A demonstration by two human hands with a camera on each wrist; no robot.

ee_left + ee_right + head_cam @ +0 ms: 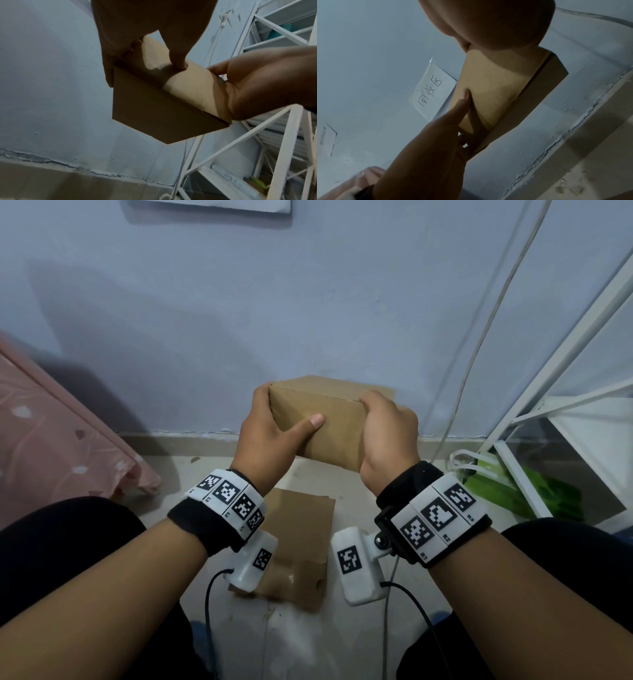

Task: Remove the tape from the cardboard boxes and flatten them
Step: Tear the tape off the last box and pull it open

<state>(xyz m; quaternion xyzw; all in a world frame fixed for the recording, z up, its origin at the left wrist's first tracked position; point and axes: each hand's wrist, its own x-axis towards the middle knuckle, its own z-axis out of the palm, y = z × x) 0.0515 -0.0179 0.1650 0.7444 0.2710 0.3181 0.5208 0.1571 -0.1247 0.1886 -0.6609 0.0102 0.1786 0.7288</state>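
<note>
I hold a small brown cardboard box (329, 426) up in the air in front of the wall. My left hand (270, 433) grips its left end, thumb lying across the near face. My right hand (387, 436) wraps round its right end. In the left wrist view the cardboard box (159, 108) shows a closed underside, with the right hand (257, 86) cupping its far end. In the right wrist view the cardboard box (501, 89) shows a seam along one edge, and the left hand (447, 129) lays its thumb on the face. Below my wrists a flattened box (301, 546) lies on the floor.
A blue wall (308, 302) is close ahead, with a handwritten paper note (433, 93) taped on it. A white metal rack (565, 392) stands at the right, a green bag (513, 494) at its foot. Pink cloth (51, 440) hangs at the left. Cables (479, 344) run down the wall.
</note>
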